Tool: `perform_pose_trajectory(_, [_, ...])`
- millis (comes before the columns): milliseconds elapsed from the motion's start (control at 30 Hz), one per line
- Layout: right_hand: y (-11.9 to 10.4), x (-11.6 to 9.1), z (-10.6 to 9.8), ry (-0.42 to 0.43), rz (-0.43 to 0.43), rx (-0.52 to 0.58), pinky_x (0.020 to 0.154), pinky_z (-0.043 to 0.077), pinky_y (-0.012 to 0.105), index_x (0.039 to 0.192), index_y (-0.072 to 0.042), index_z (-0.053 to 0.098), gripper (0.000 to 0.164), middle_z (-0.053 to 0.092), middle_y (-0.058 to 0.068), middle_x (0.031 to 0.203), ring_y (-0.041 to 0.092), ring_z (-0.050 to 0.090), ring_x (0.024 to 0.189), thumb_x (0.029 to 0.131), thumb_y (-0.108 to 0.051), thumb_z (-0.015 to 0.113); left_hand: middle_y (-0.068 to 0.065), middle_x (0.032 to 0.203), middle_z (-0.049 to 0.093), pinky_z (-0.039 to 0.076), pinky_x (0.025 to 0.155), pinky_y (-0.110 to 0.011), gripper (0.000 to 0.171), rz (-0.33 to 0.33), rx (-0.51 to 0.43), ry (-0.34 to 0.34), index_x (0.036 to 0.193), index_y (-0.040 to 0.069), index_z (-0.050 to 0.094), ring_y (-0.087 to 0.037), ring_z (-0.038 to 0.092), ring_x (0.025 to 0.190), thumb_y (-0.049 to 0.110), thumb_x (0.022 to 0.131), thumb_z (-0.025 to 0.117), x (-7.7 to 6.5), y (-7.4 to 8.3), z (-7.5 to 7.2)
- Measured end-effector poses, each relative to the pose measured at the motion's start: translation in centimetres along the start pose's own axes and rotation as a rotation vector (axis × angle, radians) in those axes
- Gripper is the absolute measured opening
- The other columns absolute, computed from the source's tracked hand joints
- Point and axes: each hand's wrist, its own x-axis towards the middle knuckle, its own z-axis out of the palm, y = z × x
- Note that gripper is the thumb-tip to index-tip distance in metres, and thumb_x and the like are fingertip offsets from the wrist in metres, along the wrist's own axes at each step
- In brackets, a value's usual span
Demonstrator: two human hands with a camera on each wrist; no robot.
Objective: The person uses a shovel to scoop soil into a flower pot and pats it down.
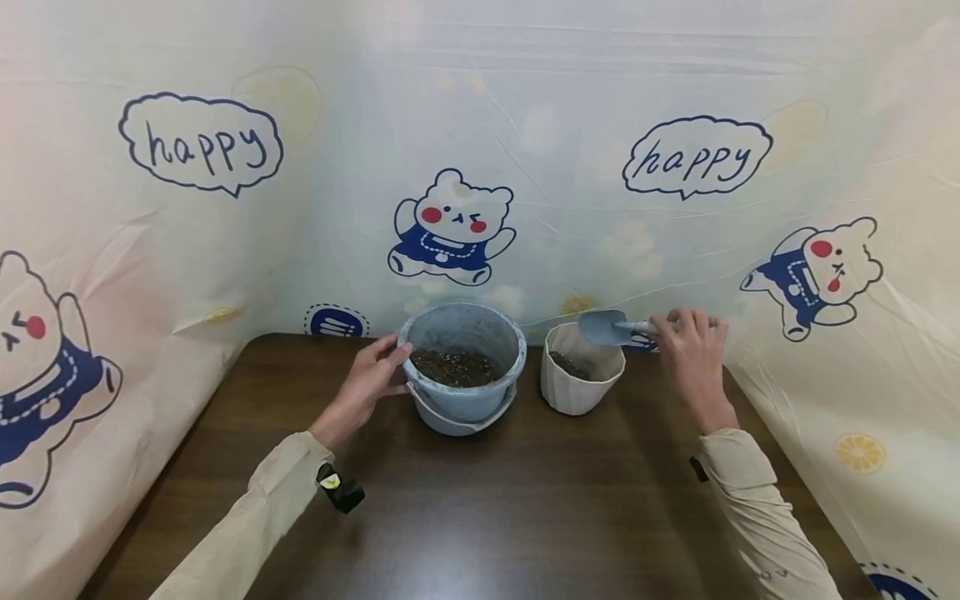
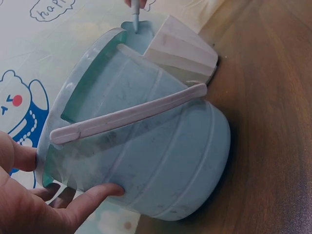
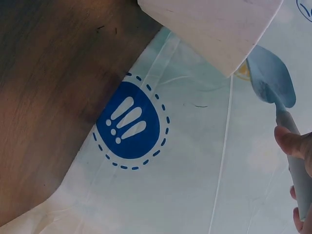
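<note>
A blue bucket (image 1: 462, 408) holding dark soil (image 1: 455, 367) stands on the table. My left hand (image 1: 362, 382) grips its left rim, with fingers spread along the outer wall in the left wrist view. The bucket's pale handle (image 2: 129, 113) hangs down across the front. In my right hand (image 1: 692, 358) is a small blue-grey garden trowel (image 1: 606, 327), held by its handle. The trowel's blade points left over the back right rim of a white faceted flowerpot (image 1: 573, 392). A little dark soil (image 1: 567, 365) shows inside the pot, mostly on its left side.
Bucket and pot stand side by side near the back edge of a brown wooden table (image 1: 480, 517). A printed cloth (image 1: 570, 167) with bears and lettering hangs behind and at both sides. Small dark specks (image 3: 101, 27) lie on the table beside the pot.
</note>
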Motion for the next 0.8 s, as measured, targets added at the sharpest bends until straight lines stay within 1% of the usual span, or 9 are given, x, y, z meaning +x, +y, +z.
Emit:
perform_pose_trajectory(133, [-0.1,0.1,-0.1,-0.031,0.023,-0.015,0.077,0.04,0.062,0.106,0.003,0.071,0.016,0.061,0.025,0.099,0.047,0.053,0.094,0.092,-0.002,0.078,-0.024,0.166,0.028,0.052,0.109,-0.055,0.066,0.005,0.006,0.003,0.167,0.004,0.021,-0.038,0.033,0.152,0.029,0.112,0.049,0.2,-0.2,0.0])
perform_pose_trajectory(233, [-0.2,0.1,-0.1,-0.044,0.019,-0.026,0.075,0.04,0.059,0.107,0.004,0.071,0.018,0.062,0.025,0.098,0.046,0.052,0.092,0.092,-0.004,0.078,-0.024,0.165,0.03,0.052,0.109,-0.054,0.064,0.009,0.007,0.004,0.167,0.005,0.022,-0.038,0.034,0.151,0.029,0.113,0.048,0.3,-0.4,-0.1])
perform_pose_trajectory(300, [-0.3,0.1,0.0,-0.036,0.012,-0.024,0.072,0.04,0.056,0.106,0.004,0.071,0.019,0.062,0.025,0.098,0.046,0.053,0.09,0.091,-0.005,0.079,-0.023,0.164,0.032,0.052,0.109,-0.055,0.063,0.016,0.007,0.002,0.166,0.005,0.023,-0.038,0.035,0.15,0.028,0.113,0.047,0.4,-0.5,-0.1])
perform_pose_trajectory(433, [-0.8,0.2,0.1,0.009,0.013,0.012,0.07,0.04,0.055,0.104,0.005,0.071,0.022,0.063,0.025,0.097,0.046,0.054,0.088,0.088,-0.006,0.082,-0.024,0.163,0.032,0.051,0.109,-0.055,0.062,0.033,0.011,-0.003,0.166,0.005,0.024,-0.038,0.035,0.15,0.027,0.113,0.047,0.5,-0.7,-0.1])
perform_pose_trajectory(533, [-1.6,0.7,0.0,0.052,0.017,0.042,0.07,0.04,0.055,0.104,0.004,0.072,0.023,0.064,0.024,0.096,0.046,0.054,0.087,0.086,-0.005,0.084,-0.024,0.163,0.032,0.052,0.109,-0.055,0.062,0.032,0.012,0.0,0.166,0.005,0.024,-0.038,0.035,0.15,0.027,0.113,0.048,0.5,-0.7,-0.1])
perform_pose_trajectory(667, [-3.2,1.7,-0.2,0.101,0.005,0.07,0.068,0.039,0.054,0.103,0.002,0.073,0.026,0.064,0.023,0.095,0.045,0.055,0.087,0.083,-0.005,0.087,-0.023,0.165,0.031,0.052,0.109,-0.055,0.063,0.019,0.011,0.006,0.167,0.007,0.024,-0.038,0.034,0.151,0.028,0.113,0.049,0.4,-0.6,-0.1])
perform_pose_trajectory(800, [-5.0,2.7,-0.6,0.121,-0.024,0.102,0.069,0.039,0.053,0.102,0.002,0.073,0.027,0.065,0.022,0.096,0.044,0.055,0.088,0.082,-0.008,0.089,-0.023,0.165,0.031,0.052,0.109,-0.054,0.063,0.017,0.009,0.008,0.167,0.008,0.024,-0.038,0.034,0.151,0.028,0.112,0.05,0.3,-0.5,-0.1])
